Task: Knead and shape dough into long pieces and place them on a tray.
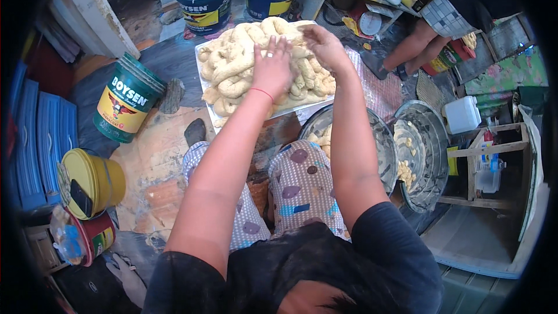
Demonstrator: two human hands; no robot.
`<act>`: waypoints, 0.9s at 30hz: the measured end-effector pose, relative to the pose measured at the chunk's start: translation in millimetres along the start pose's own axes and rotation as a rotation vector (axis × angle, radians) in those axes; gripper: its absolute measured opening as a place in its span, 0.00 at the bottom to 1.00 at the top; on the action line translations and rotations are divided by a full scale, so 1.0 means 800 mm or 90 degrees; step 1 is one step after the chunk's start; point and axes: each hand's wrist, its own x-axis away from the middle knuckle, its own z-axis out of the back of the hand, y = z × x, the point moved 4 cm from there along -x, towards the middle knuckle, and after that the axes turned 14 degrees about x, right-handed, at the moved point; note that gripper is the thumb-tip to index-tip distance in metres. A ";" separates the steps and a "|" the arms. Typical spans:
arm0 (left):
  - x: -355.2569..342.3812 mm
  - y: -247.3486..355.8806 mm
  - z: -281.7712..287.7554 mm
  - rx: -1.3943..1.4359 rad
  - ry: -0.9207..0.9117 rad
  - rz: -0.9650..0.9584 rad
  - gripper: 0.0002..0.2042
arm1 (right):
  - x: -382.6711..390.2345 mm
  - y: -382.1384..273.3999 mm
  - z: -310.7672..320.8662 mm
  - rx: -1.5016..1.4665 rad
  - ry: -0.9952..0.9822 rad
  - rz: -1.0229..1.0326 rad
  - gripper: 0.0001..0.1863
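A heap of thick, pale yellow dough ropes (232,52), coiled and piled over each other, covers a white tray (290,111) in front of my knees. My left hand (273,67) lies on the middle of the heap, fingers stretched and apart, a red string round its wrist. At the heap's far right, my right hand (326,49) has its fingers bent down round part of a dough rope. The back of that hand partly hides the contact.
Two dark basins (427,157) with dough pieces stand at my right. Lidded buckets (203,0) are behind the tray; a green bucket (129,99) and a yellow bucket (107,180) with a phone (80,196) are at left. Another person's legs (410,52) show at far right.
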 end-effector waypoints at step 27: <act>0.012 -0.046 0.010 -0.075 -0.064 -0.007 0.29 | 0.024 0.079 -0.023 0.361 0.124 -0.099 0.32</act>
